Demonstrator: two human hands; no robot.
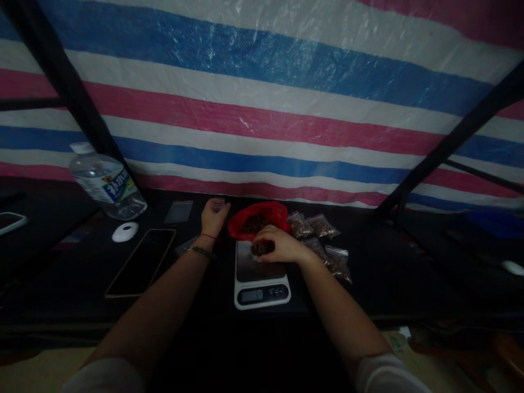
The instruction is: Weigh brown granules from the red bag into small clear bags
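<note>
The right hand's point(276, 245) thumb and fingers were curled around a small, round, clear cup point(259, 249) filled with brown, crumbly pieces, on or just above the dark plate of a white kitchen scale point(262, 303); contact was unclear. The left hand's point(213, 219) fingers were closed on a small, clear plastic piece point(219, 203), too dim to identify. Behind the scale sat an open red plastic bag point(280, 212) with more brown pieces inside. To the right lay four small, clear zip bags point(323, 226), all filled; to the left, a flat, clear zip bag point(179, 212) looked unfilled. Judging by this, four portions seemed finished, the cupful was not yet bagged, and loose material remained in the red bag.
</note>
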